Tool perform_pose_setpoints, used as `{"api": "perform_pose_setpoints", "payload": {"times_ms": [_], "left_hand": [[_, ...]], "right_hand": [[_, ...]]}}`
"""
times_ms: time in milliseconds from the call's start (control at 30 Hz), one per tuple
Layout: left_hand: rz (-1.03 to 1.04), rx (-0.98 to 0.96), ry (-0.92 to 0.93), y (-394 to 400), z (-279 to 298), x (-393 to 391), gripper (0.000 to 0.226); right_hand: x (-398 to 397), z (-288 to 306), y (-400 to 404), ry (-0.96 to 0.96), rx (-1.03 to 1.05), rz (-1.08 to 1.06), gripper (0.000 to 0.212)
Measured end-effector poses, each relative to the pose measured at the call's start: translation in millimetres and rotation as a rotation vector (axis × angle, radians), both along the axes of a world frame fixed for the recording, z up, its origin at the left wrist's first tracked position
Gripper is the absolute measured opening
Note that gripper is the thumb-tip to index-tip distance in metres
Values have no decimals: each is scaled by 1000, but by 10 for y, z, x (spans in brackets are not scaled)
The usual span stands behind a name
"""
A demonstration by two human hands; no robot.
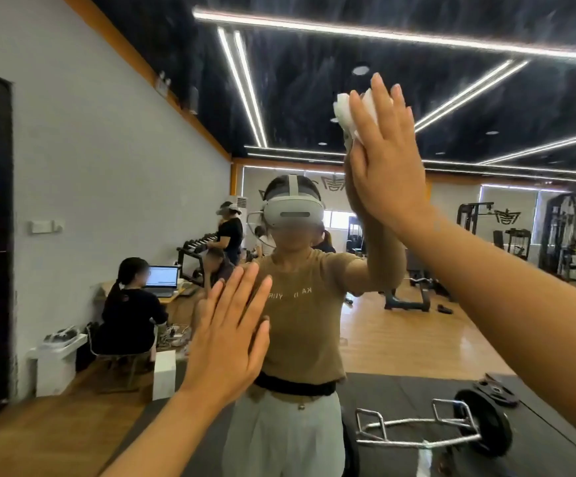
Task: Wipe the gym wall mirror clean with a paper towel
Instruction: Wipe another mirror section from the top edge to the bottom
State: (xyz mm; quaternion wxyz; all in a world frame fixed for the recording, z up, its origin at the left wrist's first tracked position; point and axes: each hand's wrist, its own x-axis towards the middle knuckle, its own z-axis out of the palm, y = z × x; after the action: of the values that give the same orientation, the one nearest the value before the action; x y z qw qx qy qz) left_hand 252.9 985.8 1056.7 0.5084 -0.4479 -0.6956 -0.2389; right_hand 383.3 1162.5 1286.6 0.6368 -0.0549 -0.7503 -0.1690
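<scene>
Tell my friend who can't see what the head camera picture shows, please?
A person's right hand presses a white paper towel flat against a big gym wall mirror, up high. Their left hand rests flat on the glass lower down. The mirror reflects the person wearing a headset, a barbell on a mat and people behind.

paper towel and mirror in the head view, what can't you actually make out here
- Paper towel: mostly hidden behind the flat right hand; its full size and how it is folded cannot be told.
- Mirror: its edges are not clearly visible, and streaks on the glass cannot be told from the dark reflected ceiling.
- Left hand: the palm faces away; contact with the glass is likely, not certain.
- Reflected laptop: screen text too small.
</scene>
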Motion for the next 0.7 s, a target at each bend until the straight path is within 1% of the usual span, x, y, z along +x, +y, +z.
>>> {"api": "perform_pose_setpoints", "payload": {"times_ms": [67,133,233,367,467,567,700], "left_hand": [[5,15,-1,20,-13,-4,60],[1,33,1,50,-23,11,60],[-3,77,-4,106,-31,54,60],[-33,169,-67,202,-29,147,61],[-55,168,-55,303,-28,257,61],[-95,141,-34,422,-42,350,60],[-69,180,-78,512,-87,358,60]], "right_hand": [[-73,-180,-37,31,7,37,51],[-94,-499,-31,6,47,94,51],[-17,-1113,24,-102,119,157,49],[89,-1842,170,-213,234,141,46],[210,-2211,306,-323,292,116,54],[371,-2308,419,-409,403,94,58],[483,-2064,565,-496,564,43,63]]}}
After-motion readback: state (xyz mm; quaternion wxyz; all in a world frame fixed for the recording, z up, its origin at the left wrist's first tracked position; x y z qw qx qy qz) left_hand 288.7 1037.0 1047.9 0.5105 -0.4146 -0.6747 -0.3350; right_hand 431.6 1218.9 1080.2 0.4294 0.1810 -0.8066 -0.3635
